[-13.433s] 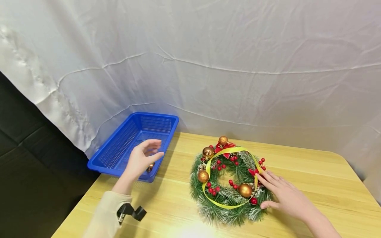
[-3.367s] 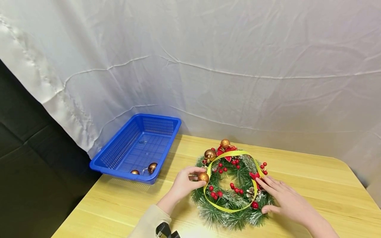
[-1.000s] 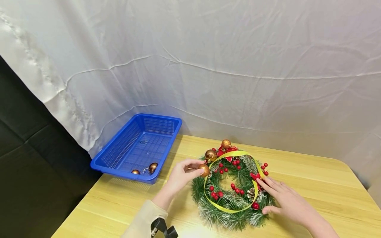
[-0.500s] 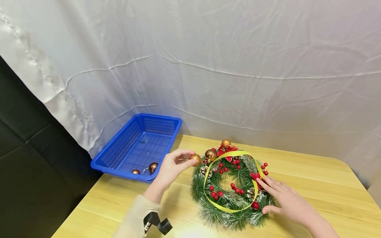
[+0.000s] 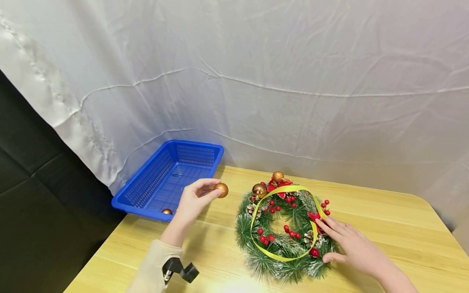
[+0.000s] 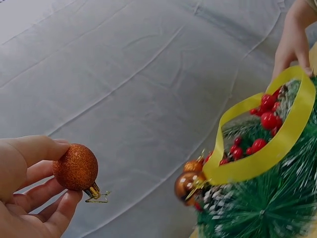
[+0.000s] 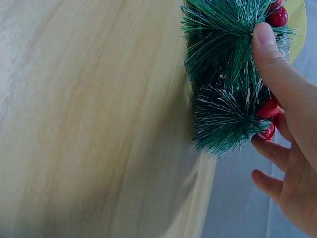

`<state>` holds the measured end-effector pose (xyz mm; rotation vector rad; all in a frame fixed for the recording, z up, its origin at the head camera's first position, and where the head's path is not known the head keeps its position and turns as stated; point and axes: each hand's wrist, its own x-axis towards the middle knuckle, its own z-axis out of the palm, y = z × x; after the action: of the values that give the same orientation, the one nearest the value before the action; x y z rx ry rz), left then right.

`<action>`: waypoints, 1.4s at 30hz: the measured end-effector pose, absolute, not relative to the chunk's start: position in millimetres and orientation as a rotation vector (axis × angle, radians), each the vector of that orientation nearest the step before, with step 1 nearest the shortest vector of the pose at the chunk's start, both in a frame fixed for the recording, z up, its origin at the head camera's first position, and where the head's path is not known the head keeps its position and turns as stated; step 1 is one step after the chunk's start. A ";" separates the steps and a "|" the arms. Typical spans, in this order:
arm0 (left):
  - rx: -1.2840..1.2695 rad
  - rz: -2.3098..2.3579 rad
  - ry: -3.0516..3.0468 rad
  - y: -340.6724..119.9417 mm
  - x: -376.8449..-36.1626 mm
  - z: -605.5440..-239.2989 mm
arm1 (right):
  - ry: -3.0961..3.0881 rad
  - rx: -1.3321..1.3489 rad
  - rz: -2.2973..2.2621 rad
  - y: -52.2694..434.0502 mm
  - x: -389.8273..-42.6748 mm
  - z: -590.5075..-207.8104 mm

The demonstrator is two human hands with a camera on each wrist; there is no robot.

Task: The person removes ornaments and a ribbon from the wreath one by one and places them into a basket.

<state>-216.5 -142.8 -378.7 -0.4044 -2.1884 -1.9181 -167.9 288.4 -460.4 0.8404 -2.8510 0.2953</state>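
My left hand (image 5: 193,201) pinches a glittery copper bauble (image 5: 222,190) between thumb and fingers, above the table between basket and wreath. In the left wrist view the bauble (image 6: 75,167) shows its gold cap and wire loop. The green Christmas wreath (image 5: 258,262) lies flat, with red berries, pine cones and a yellow ribbon loop (image 5: 276,258). Two more baubles sit on its upper left, one shiny (image 5: 259,191) and one glittery (image 5: 277,176). On the wreath's right side rests my right hand (image 5: 351,244); the right wrist view shows its thumb (image 7: 272,54) against the needles.
A blue plastic basket (image 5: 146,212) stands at the left, near the grey cloth backdrop (image 5: 293,81). One copper bauble (image 5: 167,211) is visible inside it; my left hand covers part of its near right corner. Wooden table (image 5: 388,215) extends right of the wreath.
My left hand has lifted the glittery bauble off the wreath's left side and carried it left. Earlier, the lower-right bauble left the wreath and a second appeared in the basket. Right hand stays put.
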 end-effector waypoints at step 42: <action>0.033 -1.737 -2.358 -269.7 -241.0 -396.7 | -2.783 0.869 0.279 288.0 -168.7 -461.5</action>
<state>-241.0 -269.7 -396.7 0.0329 -2.3576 -1.7372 -168.7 288.0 -461.5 0.8690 -2.7833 0.2792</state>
